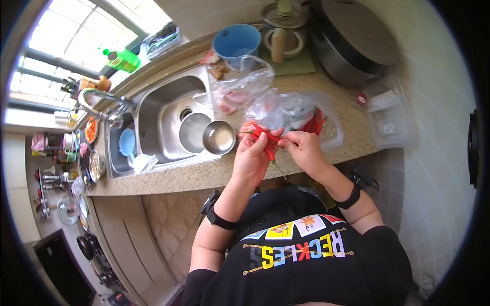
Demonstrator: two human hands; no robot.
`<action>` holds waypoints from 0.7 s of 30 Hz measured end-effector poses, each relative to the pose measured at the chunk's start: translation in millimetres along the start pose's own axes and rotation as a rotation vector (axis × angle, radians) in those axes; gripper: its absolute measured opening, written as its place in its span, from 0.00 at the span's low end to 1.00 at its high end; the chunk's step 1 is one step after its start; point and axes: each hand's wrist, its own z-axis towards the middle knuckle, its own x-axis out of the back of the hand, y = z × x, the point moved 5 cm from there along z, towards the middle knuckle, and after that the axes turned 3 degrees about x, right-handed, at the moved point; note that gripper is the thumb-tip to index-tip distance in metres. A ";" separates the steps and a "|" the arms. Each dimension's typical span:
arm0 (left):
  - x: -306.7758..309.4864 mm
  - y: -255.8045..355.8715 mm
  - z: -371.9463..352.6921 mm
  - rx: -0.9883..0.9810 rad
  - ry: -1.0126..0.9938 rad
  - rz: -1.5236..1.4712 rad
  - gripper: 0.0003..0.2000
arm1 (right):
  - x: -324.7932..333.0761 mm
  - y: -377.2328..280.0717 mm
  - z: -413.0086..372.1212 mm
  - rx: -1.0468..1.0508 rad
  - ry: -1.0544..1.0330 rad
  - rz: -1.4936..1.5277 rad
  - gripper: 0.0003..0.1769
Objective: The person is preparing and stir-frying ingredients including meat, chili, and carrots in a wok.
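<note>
Several red chili peppers (pixel 269 148) with green stems are bunched in my left hand (pixel 251 157), its fingers closed around them. My right hand (pixel 307 153) pinches the end of one chili at the right side of the bunch; the exact spot between the fingertips is too small to make out. Both hands are over the front edge of the counter. Just beyond them, a clear plastic bag (pixel 286 108) holds more red chilies (pixel 317 122). A steel bowl (pixel 219 137) stands left of my left hand.
Left is a double steel sink (pixel 163 109) with a round pan (pixel 191 133) and blue ladle-like scoop (pixel 127 142). Behind are a bag with pinkish meat (pixel 229 101), a blue bucket (pixel 237 43) and a large dark cooker (pixel 352 43). A clear container (pixel 390 120) sits right.
</note>
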 end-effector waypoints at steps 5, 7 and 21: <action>23.0 35.9 -30.4 -0.134 0.031 -0.010 0.05 | -44.9 -22.8 5.6 -0.005 0.117 0.144 0.05; 38.2 56.7 -43.6 -0.233 0.031 0.040 0.03 | -67.7 -36.2 12.7 0.030 0.146 0.174 0.06; 215.2 264.9 -198.1 -0.505 0.032 -0.093 0.04 | -359.4 -169.3 43.1 -0.428 0.010 1.144 0.15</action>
